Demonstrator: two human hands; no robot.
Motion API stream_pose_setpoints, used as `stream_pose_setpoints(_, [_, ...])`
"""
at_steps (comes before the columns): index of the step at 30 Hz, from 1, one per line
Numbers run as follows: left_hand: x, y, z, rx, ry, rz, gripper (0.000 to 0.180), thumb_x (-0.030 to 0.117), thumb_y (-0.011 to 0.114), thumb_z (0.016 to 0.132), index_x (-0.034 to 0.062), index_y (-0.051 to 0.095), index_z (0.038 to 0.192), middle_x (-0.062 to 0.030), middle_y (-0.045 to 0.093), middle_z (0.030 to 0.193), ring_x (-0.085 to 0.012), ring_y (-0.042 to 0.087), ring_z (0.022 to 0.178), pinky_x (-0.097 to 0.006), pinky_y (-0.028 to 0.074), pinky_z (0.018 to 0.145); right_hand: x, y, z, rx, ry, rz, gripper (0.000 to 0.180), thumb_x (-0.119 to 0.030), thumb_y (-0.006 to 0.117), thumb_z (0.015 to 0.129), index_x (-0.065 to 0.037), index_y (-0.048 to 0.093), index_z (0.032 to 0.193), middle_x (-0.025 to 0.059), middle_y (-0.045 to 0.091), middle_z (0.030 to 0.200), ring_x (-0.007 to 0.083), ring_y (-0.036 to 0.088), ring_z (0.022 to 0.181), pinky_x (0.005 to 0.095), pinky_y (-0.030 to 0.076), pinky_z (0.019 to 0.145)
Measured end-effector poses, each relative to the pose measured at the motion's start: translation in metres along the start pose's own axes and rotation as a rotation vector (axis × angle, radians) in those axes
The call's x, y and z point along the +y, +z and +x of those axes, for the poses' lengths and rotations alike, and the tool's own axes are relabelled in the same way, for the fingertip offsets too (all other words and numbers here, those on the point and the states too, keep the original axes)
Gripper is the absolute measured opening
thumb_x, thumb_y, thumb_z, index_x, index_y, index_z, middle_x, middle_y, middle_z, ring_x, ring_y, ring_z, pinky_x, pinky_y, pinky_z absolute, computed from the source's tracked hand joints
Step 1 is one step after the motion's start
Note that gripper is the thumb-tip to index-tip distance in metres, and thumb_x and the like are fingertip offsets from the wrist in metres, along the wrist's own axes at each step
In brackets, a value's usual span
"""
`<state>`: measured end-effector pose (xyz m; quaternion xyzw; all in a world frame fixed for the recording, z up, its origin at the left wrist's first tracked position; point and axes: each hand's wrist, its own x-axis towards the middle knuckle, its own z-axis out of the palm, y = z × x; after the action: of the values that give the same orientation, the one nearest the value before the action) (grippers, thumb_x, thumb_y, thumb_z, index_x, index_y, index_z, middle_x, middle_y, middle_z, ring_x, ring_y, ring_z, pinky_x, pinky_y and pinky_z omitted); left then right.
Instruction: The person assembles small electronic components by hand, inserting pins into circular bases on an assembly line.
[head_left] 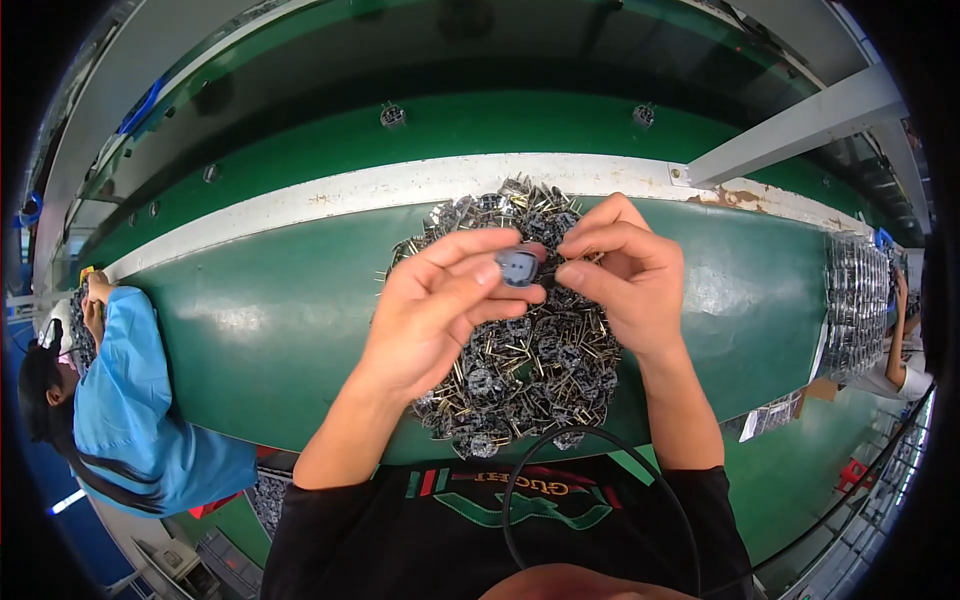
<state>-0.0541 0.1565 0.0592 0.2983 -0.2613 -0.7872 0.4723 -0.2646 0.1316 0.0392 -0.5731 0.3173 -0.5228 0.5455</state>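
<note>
Between the thumb and fingers of my left hand (410, 315) is a small dark grey plastic piece (517, 267), rounded, with small holes in its face. Just to its right, my right hand (640, 285) is closed in a pinch. What sits in that pinch, if anything, is too small to make out, though a brass-coloured glint shows by the fingers. Below both hands spreads a heap of black plug-like parts with brass pins (530, 365), lying loose on the green table (240, 330). My hands hide part of the heap.
A white rail (330, 203) runs behind the table, and beyond it a green belt (520, 125) carries a few scattered parts. Stacked clear trays (855, 300) stand at the right. A person in blue (130, 380) works at the left, another (900, 375) at the far right. A black cable (640, 455) loops before my chest.
</note>
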Motion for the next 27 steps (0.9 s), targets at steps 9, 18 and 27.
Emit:
stream_pose_setpoints(9, [-0.011, -0.004, -0.006, 0.009, -0.073, -0.147, 0.032, 0.005, 0.054, 0.100, -0.0041, 0.056, 0.131, -0.0109, 0.068, 0.112, -0.0174, 0.068, 0.096, -0.031, 0.058, 0.089, -0.006, 0.015, -0.005, 0.008, -0.520, -0.790, 0.053, -0.029, 0.088, 0.056, -0.003, 0.075, 0.101, 0.0052, 0.057, 0.079, 0.0162, 0.055, 0.066, 0.0266, 0.044, 0.054])
stream_pose_setpoints(18, [-0.011, -0.004, -0.005, 0.014, -0.052, -0.136, 0.032, 0.006, 0.054, 0.101, -0.0036, 0.056, 0.131, -0.0112, 0.067, 0.113, -0.0180, 0.066, 0.103, -0.034, 0.056, 0.094, -0.017, 0.015, -0.002, -0.044, -0.314, -0.707, 0.043, -0.011, 0.084, 0.068, 0.001, 0.072, 0.108, 0.0077, 0.059, 0.083, 0.0196, 0.058, 0.066, 0.0303, 0.047, 0.055])
stream_pose_setpoints(27, [-0.016, -0.003, -0.003, -0.017, -0.035, -0.047, 0.031, 0.004, 0.054, 0.099, -0.0051, 0.055, 0.128, -0.0181, 0.066, 0.120, -0.0233, 0.066, 0.110, -0.037, 0.057, 0.095, -0.025, 0.018, -0.002, 0.040, -0.386, -0.609, 0.022, 0.001, 0.084, 0.067, 0.001, 0.070, 0.084, 0.0087, 0.065, 0.074, 0.0181, 0.062, 0.061, 0.0275, 0.048, 0.050])
